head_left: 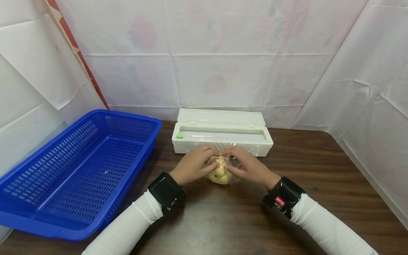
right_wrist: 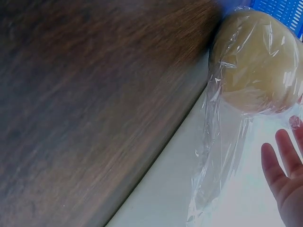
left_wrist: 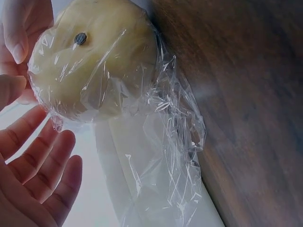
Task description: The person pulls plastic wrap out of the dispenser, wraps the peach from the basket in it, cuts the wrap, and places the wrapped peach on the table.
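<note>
A yellow rounded fruit (head_left: 220,175) with a dark spot sits in clear plastic wrap (left_wrist: 180,127), on the table just before a white wrap dispenser box (head_left: 223,145). The fruit's exact kind is unclear. My left hand (head_left: 197,163) reaches in from the left, thumb and forefinger touching the wrapped top. From the right, my right hand (head_left: 251,166) touches it likewise, the forefinger tips nearly meeting. The other fingers (left_wrist: 52,175) of the left hand spread fairly straight, as do those of the right (right_wrist: 284,165). Film trails from the fruit to the box.
A large blue plastic basket (head_left: 153,131) stands at the left. The dispenser's lid (head_left: 223,117) is raised, with a green slider (head_left: 179,136) at its left end. White sheeting (head_left: 191,71) encloses the brown wooden table (head_left: 318,170).
</note>
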A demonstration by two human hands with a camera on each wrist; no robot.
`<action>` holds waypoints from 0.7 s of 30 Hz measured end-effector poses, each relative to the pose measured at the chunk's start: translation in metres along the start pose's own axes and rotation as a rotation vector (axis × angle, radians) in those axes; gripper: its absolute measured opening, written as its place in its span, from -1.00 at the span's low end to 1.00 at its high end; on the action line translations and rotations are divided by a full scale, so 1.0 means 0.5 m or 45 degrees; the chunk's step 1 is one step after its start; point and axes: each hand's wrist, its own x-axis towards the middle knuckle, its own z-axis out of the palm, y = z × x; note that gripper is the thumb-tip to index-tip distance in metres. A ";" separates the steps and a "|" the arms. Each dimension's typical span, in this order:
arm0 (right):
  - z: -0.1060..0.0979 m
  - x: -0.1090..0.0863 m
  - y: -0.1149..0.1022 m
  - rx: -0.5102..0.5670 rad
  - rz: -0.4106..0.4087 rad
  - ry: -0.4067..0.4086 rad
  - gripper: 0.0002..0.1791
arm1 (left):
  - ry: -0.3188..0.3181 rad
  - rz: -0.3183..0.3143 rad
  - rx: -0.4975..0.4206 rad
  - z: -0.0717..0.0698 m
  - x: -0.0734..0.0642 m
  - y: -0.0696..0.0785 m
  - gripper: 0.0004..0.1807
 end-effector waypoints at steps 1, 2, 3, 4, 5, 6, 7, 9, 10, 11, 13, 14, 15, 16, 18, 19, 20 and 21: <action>-0.001 0.001 0.000 0.000 -0.003 0.002 -0.63 | 0.004 -0.013 -0.006 -0.002 -0.001 0.000 -0.76; -0.001 0.002 0.000 0.002 -0.009 0.004 -0.65 | 0.009 -0.027 -0.006 -0.004 -0.002 0.000 -0.76; -0.003 0.003 -0.001 0.000 -0.016 0.010 -0.66 | 0.014 -0.043 -0.002 -0.007 -0.003 -0.001 -0.76; -0.004 0.005 -0.001 -0.006 -0.024 0.017 -0.68 | 0.021 -0.059 0.007 -0.011 -0.004 -0.002 -0.76; -0.006 0.008 -0.002 -0.014 -0.033 0.026 -0.69 | 0.029 -0.075 0.019 -0.015 -0.005 -0.003 -0.76; -0.008 0.010 -0.003 -0.027 -0.041 0.035 -0.70 | 0.041 -0.091 0.041 -0.019 -0.006 -0.004 -0.76; -0.012 0.013 -0.004 -0.039 -0.049 0.042 -0.71 | 0.057 -0.106 0.063 -0.025 -0.007 -0.005 -0.77; -0.020 0.021 -0.008 -0.081 -0.058 0.060 -0.72 | 0.090 -0.145 0.134 -0.035 -0.009 -0.009 -0.77; -0.025 0.026 -0.010 -0.093 -0.059 0.066 -0.73 | 0.106 -0.168 0.173 -0.040 -0.010 -0.011 -0.77; -0.030 0.031 -0.013 -0.101 -0.061 0.069 -0.73 | 0.122 -0.195 0.215 -0.044 -0.011 -0.014 -0.77; -0.041 0.043 -0.020 -0.113 -0.060 0.069 -0.74 | 0.146 -0.244 0.310 -0.050 -0.015 -0.019 -0.77; -0.045 0.050 -0.023 -0.115 -0.059 0.067 -0.75 | 0.153 -0.261 0.362 -0.051 -0.017 -0.022 -0.76; -0.049 0.057 -0.026 -0.116 -0.056 0.064 -0.76 | 0.156 -0.273 0.401 -0.053 -0.020 -0.025 -0.75; -0.052 0.065 -0.029 -0.118 -0.052 0.058 -0.76 | 0.154 -0.281 0.441 -0.052 -0.022 -0.028 -0.74; -0.055 0.083 -0.033 -0.128 -0.046 0.048 -0.77 | 0.151 -0.281 0.502 -0.049 -0.027 -0.033 -0.70; -0.055 0.092 -0.035 -0.133 -0.043 0.039 -0.78 | 0.147 -0.279 0.522 -0.048 -0.029 -0.035 -0.69; -0.055 0.103 -0.037 -0.137 -0.037 0.027 -0.79 | 0.144 -0.276 0.537 -0.046 -0.031 -0.037 -0.67; -0.054 0.115 -0.038 -0.149 -0.035 0.011 -0.79 | 0.140 -0.275 0.547 -0.045 -0.033 -0.038 -0.66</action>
